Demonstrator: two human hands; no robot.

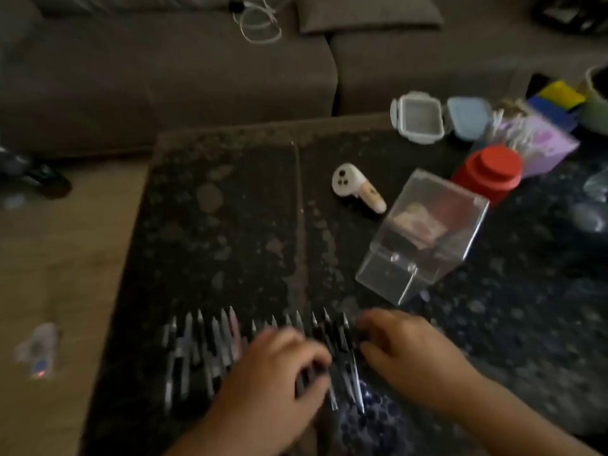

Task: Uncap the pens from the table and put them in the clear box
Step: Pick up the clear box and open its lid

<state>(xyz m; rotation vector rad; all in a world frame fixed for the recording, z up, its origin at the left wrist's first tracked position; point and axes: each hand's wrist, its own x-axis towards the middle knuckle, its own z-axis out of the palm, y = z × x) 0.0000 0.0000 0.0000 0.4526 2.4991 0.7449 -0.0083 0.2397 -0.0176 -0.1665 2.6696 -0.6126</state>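
Both hands are down low at the near edge of the desk (230, 209), palms down, forearms coming in from the bottom of the view. The left hand (279, 366) is curled, its fingers (312, 360) bent over the middle of the row of pens (210, 343), and a dark pen barrel shows between them. The blur hides whether they are pinching it. The right hand (404, 353) sits just beside it, fingers bent and close together at the right end of the row, touching the pens there. Whether it grips one, I cannot tell.

The pens lie side by side, long axes running near to far, pointed silvery tips aimed away toward the sofa (164, 77). They are slim, dark-barrelled sticks, and one looks pinkish.

The desk is dark and speckled, with a pale seam running front to back.

Further back and to the right, the clear box (424, 238) lies tilted on its side. It is hard, transparent plastic, rectangular, with its open end toward the pens. It sits well apart from the row. Beside it rests a white, rounded controller (355, 187). Behind the box stands a red, stepped container (490, 172), and beyond that a clip-lid tub (418, 116) in grey-white. The sofa is brown fabric.
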